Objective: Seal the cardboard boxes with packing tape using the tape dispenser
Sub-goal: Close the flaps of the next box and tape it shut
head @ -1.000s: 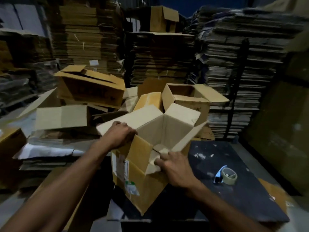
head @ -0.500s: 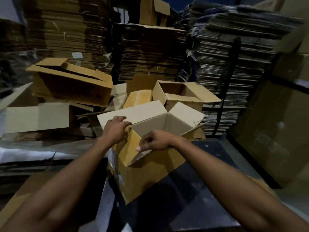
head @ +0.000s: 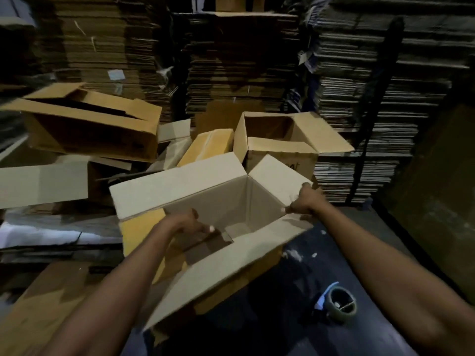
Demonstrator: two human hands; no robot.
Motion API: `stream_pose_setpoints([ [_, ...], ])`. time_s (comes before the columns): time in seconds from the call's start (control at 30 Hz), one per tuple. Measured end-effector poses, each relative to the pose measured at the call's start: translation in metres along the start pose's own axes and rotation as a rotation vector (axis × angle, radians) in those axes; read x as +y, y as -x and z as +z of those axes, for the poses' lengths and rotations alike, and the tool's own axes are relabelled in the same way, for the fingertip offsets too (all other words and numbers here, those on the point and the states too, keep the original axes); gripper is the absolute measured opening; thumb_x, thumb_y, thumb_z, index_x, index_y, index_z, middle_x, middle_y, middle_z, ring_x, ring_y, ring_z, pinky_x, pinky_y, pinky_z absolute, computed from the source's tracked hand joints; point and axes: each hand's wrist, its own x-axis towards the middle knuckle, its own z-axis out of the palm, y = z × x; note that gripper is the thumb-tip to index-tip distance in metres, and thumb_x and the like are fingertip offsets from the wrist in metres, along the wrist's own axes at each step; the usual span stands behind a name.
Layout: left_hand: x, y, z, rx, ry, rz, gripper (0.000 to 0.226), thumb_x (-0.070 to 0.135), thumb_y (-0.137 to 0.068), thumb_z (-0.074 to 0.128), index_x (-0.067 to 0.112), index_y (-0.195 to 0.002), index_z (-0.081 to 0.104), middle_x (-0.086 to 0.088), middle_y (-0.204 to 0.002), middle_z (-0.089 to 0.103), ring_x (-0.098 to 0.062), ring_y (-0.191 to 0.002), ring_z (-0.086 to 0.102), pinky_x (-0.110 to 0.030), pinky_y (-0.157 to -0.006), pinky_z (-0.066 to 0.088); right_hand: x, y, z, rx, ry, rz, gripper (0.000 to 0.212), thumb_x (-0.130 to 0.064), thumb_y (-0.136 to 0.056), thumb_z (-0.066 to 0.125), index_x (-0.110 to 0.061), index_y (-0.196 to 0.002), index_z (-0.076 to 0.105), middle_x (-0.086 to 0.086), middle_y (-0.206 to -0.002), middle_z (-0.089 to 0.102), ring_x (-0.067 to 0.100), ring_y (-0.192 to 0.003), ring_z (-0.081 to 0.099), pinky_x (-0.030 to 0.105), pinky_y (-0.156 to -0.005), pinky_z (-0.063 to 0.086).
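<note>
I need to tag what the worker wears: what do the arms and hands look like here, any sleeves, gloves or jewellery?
Both forearms are bare as far as the view shows. The left hand and right hand wear no gloves. No watch, band or ring is visible, though the picture is dim and blurred.

Single head view, looking forward and down, close over open box (head: 221, 201); cardboard stacks (head: 231, 73) beyond.

Open box (head: 205, 201) on desk (head: 295, 291), centre. Tape dispenser (head: 340, 305) on desk, right of box. Further open boxes (head: 280, 142) behind. Flattened cardboard stacks (head: 244, 68) at rear.
</note>
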Motion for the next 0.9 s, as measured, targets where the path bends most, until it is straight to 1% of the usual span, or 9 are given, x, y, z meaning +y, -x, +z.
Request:
stream_pose_setpoints([
  [0.07, 0.022, -0.002, -0.003, -0.022, 0.078, 0.0, 0.084, 0.053, -0.088, 0.079, 0.012, -0.153, 0.045, -0.009, -0.156, 0.047, -0.032, -0.138, 0.048, -0.033, -0.108, 0.043, 0.006, -0.015, 0.005, -0.065, -0.166, -0.01, 0.132, -0.049, -0.078, 0.087, -0.011, -0.16, -0.009, 0.02, -0.158, 0.028, 0.038, -0.143, 0.033, 0.046, -0.114, 0.037],
  [0.17, 0.019, -0.005, 0.009, 0.092, 0.09, -0.053, 0.08, 0.05, -0.085, 0.082, 0.013, -0.149, 0.052, -0.009, -0.153, 0.051, -0.03, -0.137, 0.049, -0.033, -0.105, 0.04, 0.01, -0.024, 0.008, -0.137, -0.426, -0.184, 0.132, -0.042, -0.083, 0.084, -0.023, -0.156, -0.025, 0.012, -0.158, 0.038, 0.035, -0.141, 0.042, 0.045, -0.114, 0.038],
  [0.3, 0.009, -0.001, 0.028, 0.008, 0.097, -0.099, 0.09, 0.063, -0.079, 0.081, 0.017, -0.151, 0.05, -0.005, -0.15, 0.053, -0.026, -0.131, 0.053, -0.035, -0.102, 0.046, 0.023, -0.007, 0.006, -0.188, -0.439, -0.535, 0.122, -0.045, -0.084, 0.083, -0.039, -0.156, -0.015, 0.001, -0.143, 0.055, 0.02, -0.125, 0.054, 0.039, -0.106, 0.04],
  [0.47, 0.014, -0.005, 0.032, 0.037, 0.124, -0.144, 0.085, 0.058, -0.081, 0.082, 0.015, -0.149, 0.053, -0.007, -0.146, 0.058, -0.027, -0.128, 0.056, -0.039, -0.109, 0.048, 0.025, -0.001, 0.018, -0.587, 0.457, -0.836, 0.145, -0.084, -0.044, 0.083, -0.056, -0.157, -0.003, -0.004, -0.173, -0.007, 0.025, -0.158, -0.001, 0.054, -0.126, 0.011],
  [0.53, 0.018, -0.008, 0.035, -0.017, 0.1, -0.162, 0.09, 0.06, -0.08, 0.082, 0.012, -0.15, 0.052, -0.008, -0.149, 0.056, -0.028, -0.131, 0.055, -0.042, -0.112, 0.047, 0.016, -0.002, 0.018, -0.566, 0.573, -0.856, 0.134, -0.074, -0.056, 0.087, -0.048, -0.161, 0.008, -0.001, -0.172, 0.005, 0.027, -0.157, 0.01, 0.052, -0.124, 0.017],
  [0.63, 0.038, 0.002, 0.024, -0.175, -0.029, -0.056, 0.085, 0.068, -0.087, 0.07, 0.016, -0.15, 0.052, -0.005, -0.152, 0.053, -0.028, -0.134, 0.052, -0.043, -0.112, 0.044, -0.007, -0.013, 0.003, -0.619, 0.521, -0.891, 0.08, -0.055, -0.085, 0.077, -0.042, -0.154, 0.04, -0.007, -0.156, 0.046, 0.023, -0.14, 0.045, 0.045, -0.116, 0.038],
  [0.73, 0.074, 0.03, -0.013, -0.451, 0.036, -0.002, 0.082, 0.082, -0.087, 0.051, 0.016, -0.134, 0.064, -0.013, -0.123, 0.074, -0.03, -0.113, 0.069, -0.051, -0.104, 0.053, -0.031, -0.022, -0.021, -0.794, 0.47, -0.758, 0.041, -0.051, -0.093, 0.068, -0.039, -0.132, 0.067, -0.015, -0.129, 0.066, 0.017, -0.122, 0.058, 0.042, -0.107, 0.046],
  [0.83, 0.096, 0.053, -0.048, -0.599, 0.098, 0.071, 0.096, 0.089, -0.068, 0.055, 0.012, -0.123, 0.072, -0.02, -0.101, 0.078, -0.034, -0.095, 0.077, -0.055, -0.097, 0.059, -0.049, -0.022, -0.034, -0.764, 0.541, -0.634, 0.055, -0.061, -0.089, 0.068, -0.026, -0.131, 0.066, -0.006, -0.127, 0.064, 0.02, -0.116, 0.059, 0.04, -0.098, 0.047],
  [0.9, 0.096, 0.054, -0.058, -0.612, -0.02, 0.174, 0.069, 0.071, -0.078, 0.072, 0.015, -0.118, 0.076, -0.014, -0.102, 0.08, -0.03, -0.093, 0.078, -0.047, -0.092, 0.062, -0.055, -0.023, -0.035, -0.762, 0.559, -0.561, 0.061, -0.062, -0.086, 0.071, -0.023, -0.132, 0.062, -0.003, -0.124, 0.062, 0.021, -0.116, 0.058, 0.039, -0.095, 0.046],
])
